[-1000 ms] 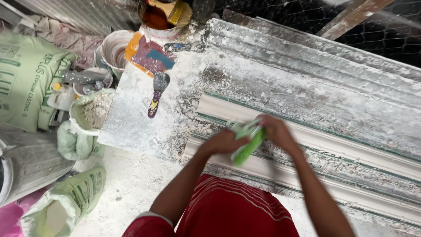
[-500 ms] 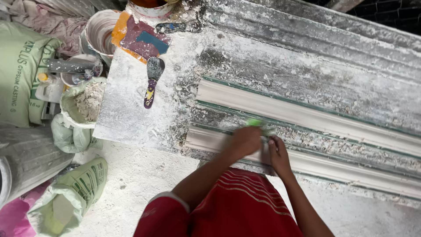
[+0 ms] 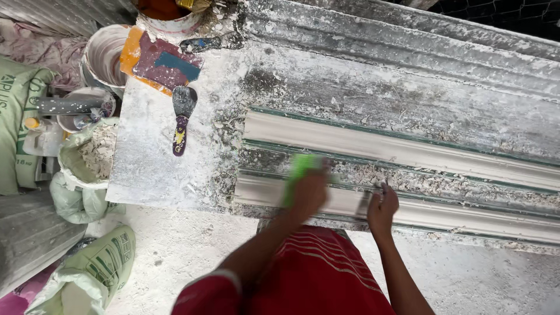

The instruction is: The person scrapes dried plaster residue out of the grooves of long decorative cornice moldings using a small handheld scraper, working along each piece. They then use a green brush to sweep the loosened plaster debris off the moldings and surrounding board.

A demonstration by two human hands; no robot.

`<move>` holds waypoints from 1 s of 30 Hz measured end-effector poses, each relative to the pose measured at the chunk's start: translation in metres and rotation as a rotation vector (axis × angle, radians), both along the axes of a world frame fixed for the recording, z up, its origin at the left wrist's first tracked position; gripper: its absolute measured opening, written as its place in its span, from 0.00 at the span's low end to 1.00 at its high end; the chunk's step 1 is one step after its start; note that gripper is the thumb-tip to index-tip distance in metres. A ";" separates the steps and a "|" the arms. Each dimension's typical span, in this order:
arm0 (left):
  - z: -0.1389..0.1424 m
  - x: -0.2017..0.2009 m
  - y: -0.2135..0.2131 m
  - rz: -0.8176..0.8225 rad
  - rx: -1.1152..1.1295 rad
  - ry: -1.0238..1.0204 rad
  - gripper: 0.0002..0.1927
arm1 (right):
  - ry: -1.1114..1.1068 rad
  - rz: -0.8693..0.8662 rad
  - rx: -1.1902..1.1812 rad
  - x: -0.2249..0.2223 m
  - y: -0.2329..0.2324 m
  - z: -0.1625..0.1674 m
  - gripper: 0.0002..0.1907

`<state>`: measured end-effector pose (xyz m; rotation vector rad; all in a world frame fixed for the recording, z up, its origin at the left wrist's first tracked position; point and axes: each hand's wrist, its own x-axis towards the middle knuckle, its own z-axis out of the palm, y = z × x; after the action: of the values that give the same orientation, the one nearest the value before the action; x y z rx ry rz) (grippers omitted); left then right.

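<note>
Left hand point(image 3: 308, 195): fingers closed around the green scraper point(image 3: 298, 170), blurred, lying over the near strip of the white moulding point(image 3: 408, 153). Right hand point(image 3: 382, 208): fingertips pressed on the near rail; its grip cannot be told. Work the scraper flat along the groove with light, even pressure. The purple-handled putty knife point(image 3: 181, 119) lies farther off on the dusty board point(image 3: 146, 169)

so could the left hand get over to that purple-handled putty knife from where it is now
Probably yes. The left hand holds a green tool on the moulding, and the putty knife lies flat on the dusty board to its left with nothing between them. The hand is full, though.
</note>
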<state>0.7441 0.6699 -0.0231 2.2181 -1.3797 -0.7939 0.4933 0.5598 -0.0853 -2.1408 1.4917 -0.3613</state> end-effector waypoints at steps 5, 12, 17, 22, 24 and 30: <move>0.027 -0.043 -0.071 -0.168 -0.162 0.423 0.34 | 0.078 0.071 0.075 0.025 -0.018 -0.017 0.18; 0.072 0.205 0.000 0.519 0.009 -0.098 0.23 | -0.079 0.148 -0.336 -0.017 -0.027 -0.024 0.23; 0.032 0.168 -0.054 0.174 0.182 0.018 0.30 | -0.037 0.156 -0.336 -0.001 -0.055 -0.020 0.22; 0.019 0.200 -0.052 -0.017 0.289 0.180 0.17 | -0.238 -0.164 0.003 0.033 -0.108 0.018 0.22; 0.015 0.251 -0.028 0.126 0.176 -0.170 0.19 | -0.265 -0.242 0.072 0.031 -0.121 0.033 0.23; -0.019 0.185 -0.095 -0.047 0.037 -0.110 0.26 | -0.071 0.069 -0.155 0.036 -0.161 0.014 0.21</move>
<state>0.9295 0.5749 -0.0421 2.2961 -1.4853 -0.7287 0.5295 0.3986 -0.0716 -2.2683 1.3868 -0.5380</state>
